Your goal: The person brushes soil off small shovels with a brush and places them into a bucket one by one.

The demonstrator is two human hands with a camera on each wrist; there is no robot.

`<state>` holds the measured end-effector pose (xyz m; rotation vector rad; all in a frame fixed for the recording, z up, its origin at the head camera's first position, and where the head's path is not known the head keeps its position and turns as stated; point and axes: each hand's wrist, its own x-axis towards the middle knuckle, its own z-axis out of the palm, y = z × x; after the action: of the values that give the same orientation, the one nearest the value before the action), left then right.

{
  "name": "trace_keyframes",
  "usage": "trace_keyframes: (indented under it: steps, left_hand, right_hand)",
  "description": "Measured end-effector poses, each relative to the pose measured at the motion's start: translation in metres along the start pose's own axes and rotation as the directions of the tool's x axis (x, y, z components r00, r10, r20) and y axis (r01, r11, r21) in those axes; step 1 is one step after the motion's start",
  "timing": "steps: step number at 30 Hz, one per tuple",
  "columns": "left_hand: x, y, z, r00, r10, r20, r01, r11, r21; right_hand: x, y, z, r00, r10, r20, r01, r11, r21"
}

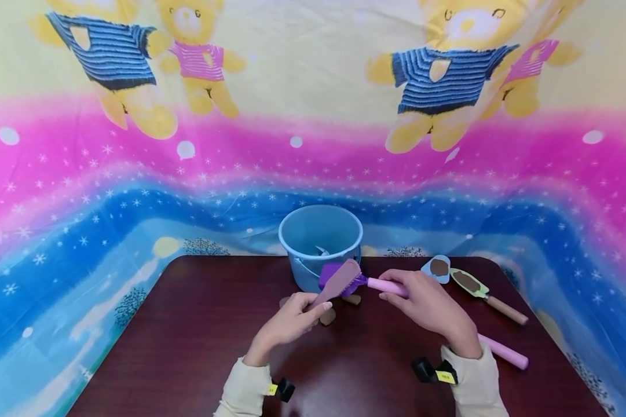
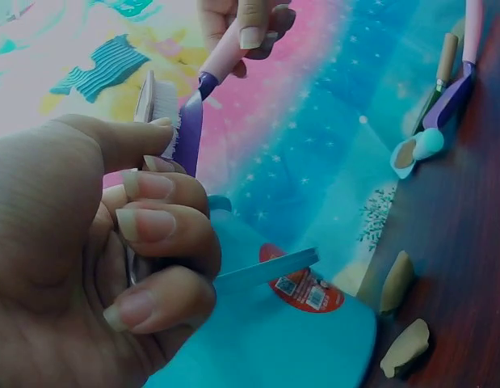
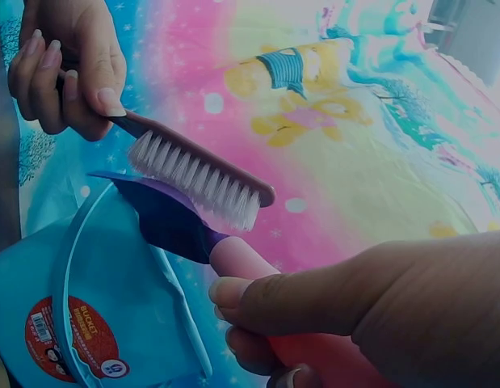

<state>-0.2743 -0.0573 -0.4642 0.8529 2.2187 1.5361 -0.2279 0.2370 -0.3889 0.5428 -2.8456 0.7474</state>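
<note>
Fingers of the left hand clamp the brush, its long axis slanting forward and right, bristles facing the scoop. The right hand grips the scoop's pink handle, blade near the bucket.

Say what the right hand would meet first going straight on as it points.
Leading with its pink-handled purple shovel, the right hand would probably first meet the oblong mauve, white-bristled brush in the left hand; depth is unclear.
</note>
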Motion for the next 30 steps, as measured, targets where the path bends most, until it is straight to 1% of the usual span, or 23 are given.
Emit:
trace_keyframes:
  steps: [4,9,14,19,21,25,27,30]
  left_hand:
    - [0.0,-0.001,0.001,1.0,-0.018,0.012,0.017,0.999,0.044]
    - [-0.001,-0.003,-0.002,0.999,-0.039,-0.013,0.041,0.992,0.118]
    - [-0.002,-0.007,-0.007,0.999,-0.035,-0.034,0.039,0.99,0.134]
    - [-0.002,-0.011,-0.009,0.999,-0.016,-0.031,0.02,0.989,0.146]
    - [-0.003,-0.012,-0.01,0.999,-0.018,-0.034,0.023,0.988,0.155]
    - [-0.004,-0.012,-0.014,0.997,-0.021,-0.068,0.033,0.981,0.189]
    - [-0.005,-0.013,-0.017,0.996,-0.026,-0.09,0.045,0.975,0.218]
    - [-0.006,-0.014,-0.022,0.993,-0.043,-0.112,0.068,0.97,0.232]
  right_hand:
    - [-0.001,0.001,0.0,1.0,0.003,0.007,-0.003,1.0,-0.013]
    - [-0.001,0.002,-0.001,1.0,0.01,0.009,-0.01,1.0,-0.014]
    - [-0.002,0.003,-0.002,1.0,-0.001,0.0,0.001,1.0,-0.017]
    - [-0.003,0.004,-0.003,1.0,-0.019,-0.008,0.019,0.999,-0.026]
    - [-0.004,0.005,-0.004,1.0,-0.018,-0.005,0.018,0.999,-0.027]
    - [-0.004,0.006,-0.006,1.0,-0.017,-0.008,0.017,0.999,-0.031]
    - [-0.004,0.005,-0.007,1.0,-0.02,-0.01,0.019,0.999,-0.033]
    - [-0.003,0.006,-0.008,0.999,-0.034,-0.014,0.033,0.999,-0.032]
